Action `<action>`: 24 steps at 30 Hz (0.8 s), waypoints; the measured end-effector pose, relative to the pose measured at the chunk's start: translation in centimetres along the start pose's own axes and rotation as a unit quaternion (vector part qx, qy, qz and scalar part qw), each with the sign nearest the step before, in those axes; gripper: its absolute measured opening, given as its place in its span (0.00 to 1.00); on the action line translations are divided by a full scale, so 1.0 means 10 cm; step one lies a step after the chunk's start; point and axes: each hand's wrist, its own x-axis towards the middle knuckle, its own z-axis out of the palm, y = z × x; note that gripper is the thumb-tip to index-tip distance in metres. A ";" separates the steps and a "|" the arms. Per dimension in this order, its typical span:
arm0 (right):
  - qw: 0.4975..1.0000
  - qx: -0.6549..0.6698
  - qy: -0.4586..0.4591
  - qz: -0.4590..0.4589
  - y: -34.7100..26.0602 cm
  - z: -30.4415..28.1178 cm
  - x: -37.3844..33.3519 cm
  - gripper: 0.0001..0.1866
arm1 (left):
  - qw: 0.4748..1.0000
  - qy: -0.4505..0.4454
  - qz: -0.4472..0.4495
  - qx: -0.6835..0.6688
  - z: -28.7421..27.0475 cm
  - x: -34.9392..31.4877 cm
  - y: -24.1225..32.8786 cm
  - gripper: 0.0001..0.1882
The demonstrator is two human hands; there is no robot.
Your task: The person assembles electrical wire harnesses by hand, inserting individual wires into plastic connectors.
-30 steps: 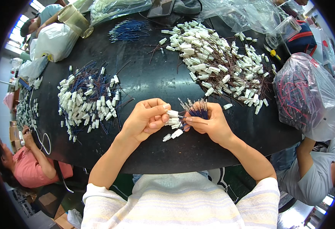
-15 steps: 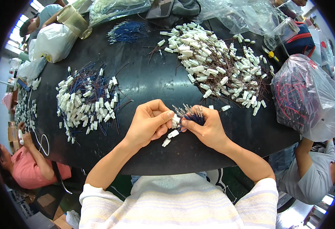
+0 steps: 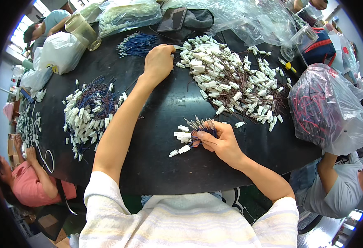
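My right hand (image 3: 225,140) is closed round a bundle of blue wires (image 3: 211,131), their bare metal terminals (image 3: 198,123) fanning out at the top. Several white plastic connectors (image 3: 183,135) stick out on the left of that hand, beside its thumb and fingers. Farther off, my left hand (image 3: 160,62) reaches to the left edge of a big pile of white connectors with brown wires (image 3: 231,74). Its fingers are curled, and the back of the hand hides most of what they touch. Just left of it lies a heap of loose blue wires (image 3: 136,44).
Another pile of white connectors with blue and brown wires (image 3: 88,113) lies left of my forearm. A clear bag of red wires (image 3: 320,107) stands at the right edge. Plastic bags (image 3: 129,16) and a phone (image 3: 172,19) lie at the back. People sit on both sides.
My left hand has left the right hand's side and moved far forward to the big pile's edge. My right hand still holds the wire bundle, in nearly the same place.
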 end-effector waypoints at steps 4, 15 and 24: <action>1.000 0.005 0.000 -0.002 -0.02 -0.03 0.00 0.06 | 0.990 0.019 -0.050 -0.132 -0.30 -0.19 0.14 0.09; 1.000 -0.007 0.005 -0.008 0.00 -0.03 -0.02 0.06 | 0.744 -0.058 -0.312 -0.588 -0.71 -1.27 0.56 0.03; 0.995 -0.075 0.034 -0.054 0.01 0.03 -0.02 0.06 | 0.755 -0.026 -0.270 -0.597 -0.71 -1.37 0.69 0.06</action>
